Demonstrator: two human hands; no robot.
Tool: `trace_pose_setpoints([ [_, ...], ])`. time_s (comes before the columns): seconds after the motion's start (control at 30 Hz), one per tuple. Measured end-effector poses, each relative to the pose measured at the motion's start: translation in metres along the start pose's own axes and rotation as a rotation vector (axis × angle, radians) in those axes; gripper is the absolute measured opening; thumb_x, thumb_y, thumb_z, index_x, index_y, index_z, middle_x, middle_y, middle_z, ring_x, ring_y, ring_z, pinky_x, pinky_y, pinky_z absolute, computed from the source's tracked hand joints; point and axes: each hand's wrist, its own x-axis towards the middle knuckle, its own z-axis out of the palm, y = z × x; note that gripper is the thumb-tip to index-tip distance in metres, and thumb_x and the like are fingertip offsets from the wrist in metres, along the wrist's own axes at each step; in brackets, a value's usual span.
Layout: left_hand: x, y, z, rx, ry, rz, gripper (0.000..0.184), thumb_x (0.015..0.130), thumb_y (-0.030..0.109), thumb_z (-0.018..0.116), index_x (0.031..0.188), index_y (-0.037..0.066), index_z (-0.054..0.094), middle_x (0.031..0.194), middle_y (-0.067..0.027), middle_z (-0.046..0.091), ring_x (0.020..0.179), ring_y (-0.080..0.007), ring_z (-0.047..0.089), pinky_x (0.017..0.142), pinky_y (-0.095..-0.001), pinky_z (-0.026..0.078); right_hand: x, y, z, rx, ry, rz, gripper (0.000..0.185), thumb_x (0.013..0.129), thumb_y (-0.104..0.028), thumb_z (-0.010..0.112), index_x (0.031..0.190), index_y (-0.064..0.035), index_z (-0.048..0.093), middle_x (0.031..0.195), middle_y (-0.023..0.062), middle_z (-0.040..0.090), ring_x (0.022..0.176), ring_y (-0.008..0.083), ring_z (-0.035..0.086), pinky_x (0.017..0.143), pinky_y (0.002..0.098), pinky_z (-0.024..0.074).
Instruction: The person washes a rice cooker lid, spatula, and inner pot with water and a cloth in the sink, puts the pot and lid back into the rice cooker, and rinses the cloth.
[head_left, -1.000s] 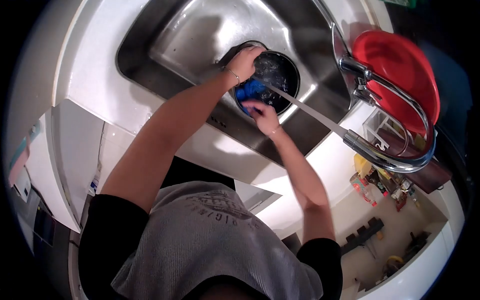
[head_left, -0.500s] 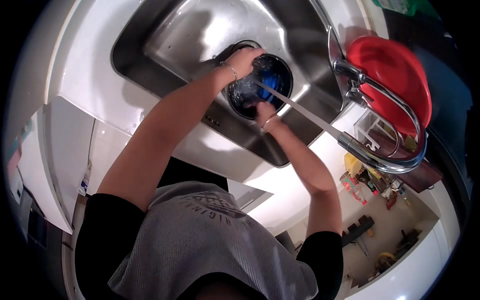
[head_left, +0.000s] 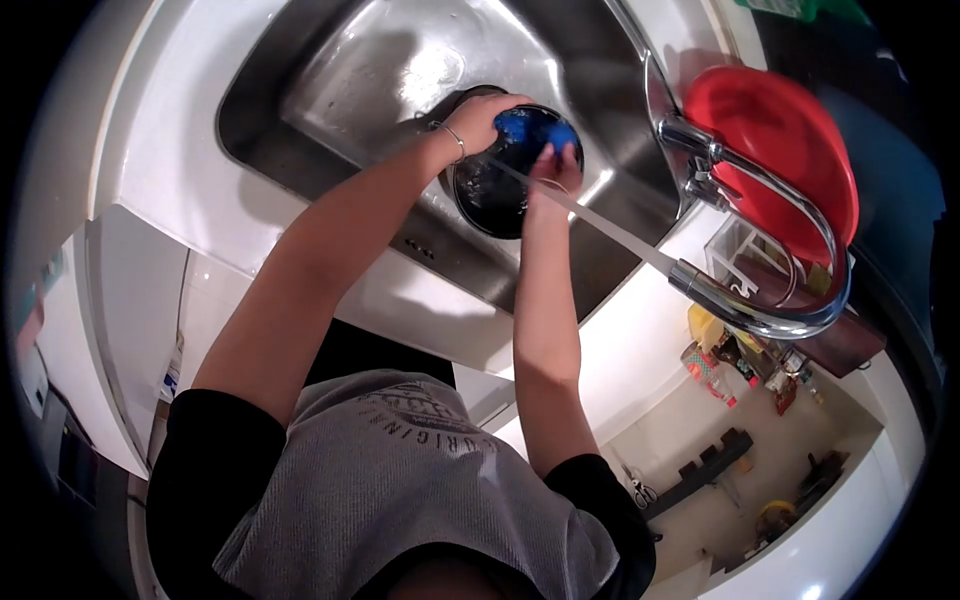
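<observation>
A round black pot with a wet, shiny inside sits in the steel sink. My left hand, with a bracelet at the wrist, grips the pot's upper left rim. Inside the pot, near its right side, my right hand holds a blue sponge, its edges smeared by motion. Another blue patch shows by my left fingers; whether it belongs to the sponge I cannot tell. A stream of water runs from the faucet into the pot.
A red basin stands behind the faucet at the right. White counter borders the sink on the left. Below right, bottles, scissors and a dark rack are visible at a lower level.
My right hand has moved from the pot's near edge up to its right side, with the blue sponge. My left hand stays on the rim. Water keeps running.
</observation>
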Motion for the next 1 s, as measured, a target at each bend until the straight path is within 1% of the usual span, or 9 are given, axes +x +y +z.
trace_pose_setpoints([
  [0.2,-0.004,-0.002,0.003,0.061,-0.082,-0.063,0.05,0.067,-0.013,0.044,0.112,0.007,0.052,0.107,-0.0166,0.056,0.101,-0.029,0.053,0.087,-0.0325,0.04,-0.031,0.008,0.042,-0.275,-0.209,-0.065,0.021,0.081,-0.004,0.048,0.102,0.0019,0.046,0.093,0.0091,0.054,0.087,0.0166,0.051,0.08,0.0263,0.0385],
  [0.33,-0.001,-0.002,0.001,-0.08,-0.135,-0.088,0.05,0.066,-0.014,0.042,0.11,0.007,0.053,0.106,-0.0153,0.057,0.101,-0.0252,0.054,0.089,-0.0304,0.039,-0.038,-0.002,0.058,-0.217,-0.009,-0.237,0.013,0.084,-0.006,0.044,0.096,0.0001,0.048,0.092,0.0094,0.054,0.084,0.0191,0.053,0.078,0.0276,0.0422],
  [0.5,-0.002,0.002,-0.005,-0.186,-0.123,-0.097,0.053,0.066,-0.015,0.038,0.112,0.007,0.052,0.109,-0.0141,0.056,0.104,-0.0236,0.052,0.09,-0.0295,0.039,-0.026,0.05,0.001,-0.982,-0.233,-0.527,0.028,0.079,-0.014,0.058,0.1,-0.0002,0.047,0.107,0.0171,0.046,0.096,0.026,0.048,0.084,0.0358,0.0395],
  [0.6,-0.001,-0.008,0.002,-0.301,-0.098,-0.108,0.055,0.067,-0.015,0.037,0.116,0.007,0.049,0.112,-0.0135,0.054,0.106,-0.0219,0.051,0.093,-0.0283,0.038,-0.014,0.051,-0.017,-1.476,-0.079,-0.782,0.041,0.073,-0.019,0.063,0.105,0.0018,0.046,0.117,0.0202,0.039,0.105,0.0324,0.04,0.089,0.0416,0.0346],
  [0.63,-0.001,-0.011,0.003,-0.344,-0.122,-0.07,0.054,0.069,-0.014,0.038,0.118,0.007,0.047,0.113,-0.013,0.053,0.107,-0.0207,0.051,0.094,-0.0274,0.037,-0.012,0.057,-0.022,-1.538,-0.282,-0.896,0.048,0.068,-0.02,0.066,0.109,-0.0029,0.047,0.116,0.0236,0.038,0.107,0.0392,0.037,0.092,0.046,0.0299],
  [0.77,0.001,-0.013,0.003,-0.282,-0.095,-0.12,0.048,0.072,-0.011,0.041,0.116,0.007,0.048,0.11,-0.0123,0.055,0.107,-0.0202,0.051,0.093,-0.0277,0.038,-0.035,0.047,-0.028,-1.936,-0.993,-1.041,0.04,0.066,-0.011,0.063,0.105,-0.0114,0.053,0.111,0.0208,0.043,0.1,0.0389,0.041,0.086,0.0471,0.0333],
  [0.87,-0.001,-0.014,0.004,-0.231,-0.088,-0.108,0.046,0.072,-0.009,0.042,0.115,0.007,0.049,0.108,-0.0118,0.056,0.104,-0.0205,0.052,0.092,-0.0285,0.039,-0.017,0.033,-0.027,-2.187,-0.887,-0.924,0.04,0.067,-0.011,0.061,0.105,-0.0108,0.053,0.109,0.0181,0.046,0.097,0.0371,0.044,0.083,0.0468,0.035],
  [0.9,0.0,-0.014,0.003,-0.224,-0.082,-0.11,0.045,0.073,-0.009,0.042,0.114,0.007,0.049,0.107,-0.0116,0.057,0.104,-0.0208,0.053,0.091,-0.0288,0.039,-0.022,0.041,-0.031,-2.067,-0.586,-1.104,0.038,0.068,-0.013,0.059,0.105,-0.0094,0.052,0.105,0.0169,0.049,0.093,0.0341,0.047,0.082,0.0453,0.036],
  [1.0,0.0,-0.013,0.002,-0.214,-0.068,-0.119,0.043,0.073,-0.007,0.044,0.113,0.007,0.049,0.105,-0.0114,0.058,0.101,-0.0213,0.054,0.09,-0.0295,0.04,-0.027,0.046,-0.033,-2.058,-0.898,-1.089,0.032,0.07,-0.018,0.058,0.101,-0.0091,0.053,0.093,0.0147,0.05,0.094,0.0341,0.047,0.078,0.0447,0.0369],
])
